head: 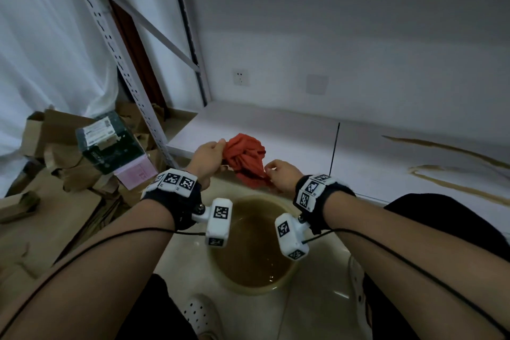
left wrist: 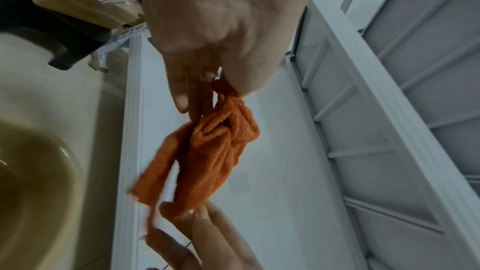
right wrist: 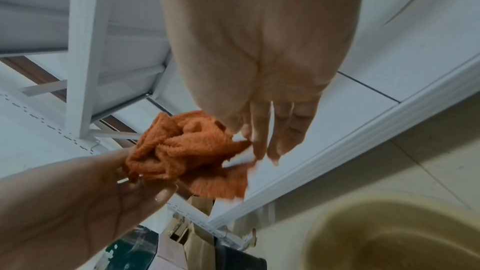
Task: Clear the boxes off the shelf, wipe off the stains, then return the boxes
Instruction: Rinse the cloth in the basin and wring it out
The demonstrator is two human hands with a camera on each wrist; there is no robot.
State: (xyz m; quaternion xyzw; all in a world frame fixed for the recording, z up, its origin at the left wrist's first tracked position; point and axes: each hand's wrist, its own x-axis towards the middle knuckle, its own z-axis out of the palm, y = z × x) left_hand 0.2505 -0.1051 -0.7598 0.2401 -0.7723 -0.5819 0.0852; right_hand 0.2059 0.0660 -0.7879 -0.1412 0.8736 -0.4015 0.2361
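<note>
Between your two hands hangs the orange cloth (head: 245, 159), bunched and twisted, held over the front edge of the lower shelf (head: 276, 130). Your left hand (head: 207, 159) pinches its upper end between thumb and fingers (left wrist: 182, 98); your right hand (head: 284, 175) pinches the lower end, thumb against fingers (right wrist: 288, 130) (the remaining fingers extend loosely past the fabric). Beneath your fingers, on the floor, stands a basin (head: 218, 270) of brownish water. Right of your right-hand fingers, brown stains (head: 447, 149) streak the shelf surface in long curved lines, well apart from the cloth. Left of your left-hand fingers, beyond the perforated shelf upright (head: 124, 63), the boxes (head: 110, 143) lie piled on the floor: a dark one with a white label, a pink one beneath it, and plain cardboard around them.
</note>
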